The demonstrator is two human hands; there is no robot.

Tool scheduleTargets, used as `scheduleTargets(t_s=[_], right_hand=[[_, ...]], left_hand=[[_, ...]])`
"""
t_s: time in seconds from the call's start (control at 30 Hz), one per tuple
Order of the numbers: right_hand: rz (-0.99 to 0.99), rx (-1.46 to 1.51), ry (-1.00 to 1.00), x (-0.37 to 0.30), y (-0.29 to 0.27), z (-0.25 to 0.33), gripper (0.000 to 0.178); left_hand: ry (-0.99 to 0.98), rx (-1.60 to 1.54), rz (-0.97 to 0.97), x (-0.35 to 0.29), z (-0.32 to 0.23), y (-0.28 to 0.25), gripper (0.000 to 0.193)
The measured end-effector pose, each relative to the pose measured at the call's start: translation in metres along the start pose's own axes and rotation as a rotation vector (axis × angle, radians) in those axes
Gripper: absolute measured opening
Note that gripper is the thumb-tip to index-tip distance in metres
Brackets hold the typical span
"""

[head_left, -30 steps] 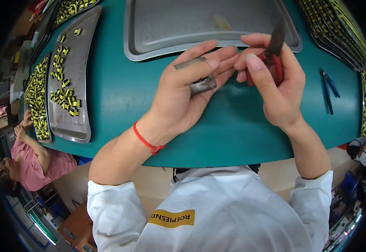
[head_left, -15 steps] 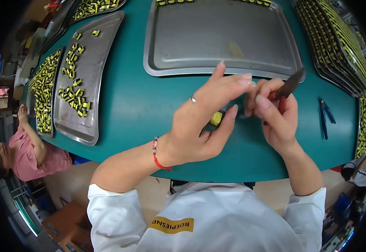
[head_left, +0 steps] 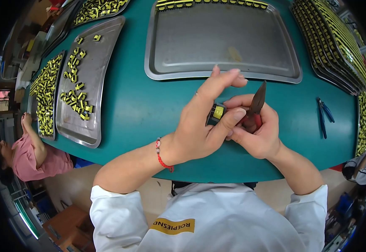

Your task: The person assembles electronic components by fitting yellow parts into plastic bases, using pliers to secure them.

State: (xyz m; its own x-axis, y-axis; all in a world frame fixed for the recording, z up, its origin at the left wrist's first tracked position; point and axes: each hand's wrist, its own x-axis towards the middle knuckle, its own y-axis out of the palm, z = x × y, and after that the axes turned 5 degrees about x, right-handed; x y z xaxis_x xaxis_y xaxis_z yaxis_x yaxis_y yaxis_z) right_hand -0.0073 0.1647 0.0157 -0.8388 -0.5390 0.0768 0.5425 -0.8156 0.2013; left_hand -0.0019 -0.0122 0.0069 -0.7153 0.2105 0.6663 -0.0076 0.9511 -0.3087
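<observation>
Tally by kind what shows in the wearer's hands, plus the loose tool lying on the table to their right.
Red-handled pliers, in the right hand: 1
Yellow-and-black part, in the left hand: 1
Blue-handled tool, on the table: 1
Total: 3

Bold black capital letters (head_left: pixel 177 226) run across a yellow rectangular label (head_left: pixel 173 225). It sits on the front of a white cloth garment (head_left: pixel 233 212), the lettering upside down.
</observation>
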Motion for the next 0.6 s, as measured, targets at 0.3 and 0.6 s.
scheduleTargets(t_s=[0.3,0.6], right_hand=[[-0.098,-0.129,-0.049,0.006,-0.001,-0.013,0.03],[-0.018,-0.225,0.027,0.008,-0.008,-0.011,0.034]], left_hand=[[-0.093,0.208,0.267,0.007,-0.007,-0.009,0.062],[-0.227,-0.041,0.109,0.007,-0.01,-0.001,0.077]])
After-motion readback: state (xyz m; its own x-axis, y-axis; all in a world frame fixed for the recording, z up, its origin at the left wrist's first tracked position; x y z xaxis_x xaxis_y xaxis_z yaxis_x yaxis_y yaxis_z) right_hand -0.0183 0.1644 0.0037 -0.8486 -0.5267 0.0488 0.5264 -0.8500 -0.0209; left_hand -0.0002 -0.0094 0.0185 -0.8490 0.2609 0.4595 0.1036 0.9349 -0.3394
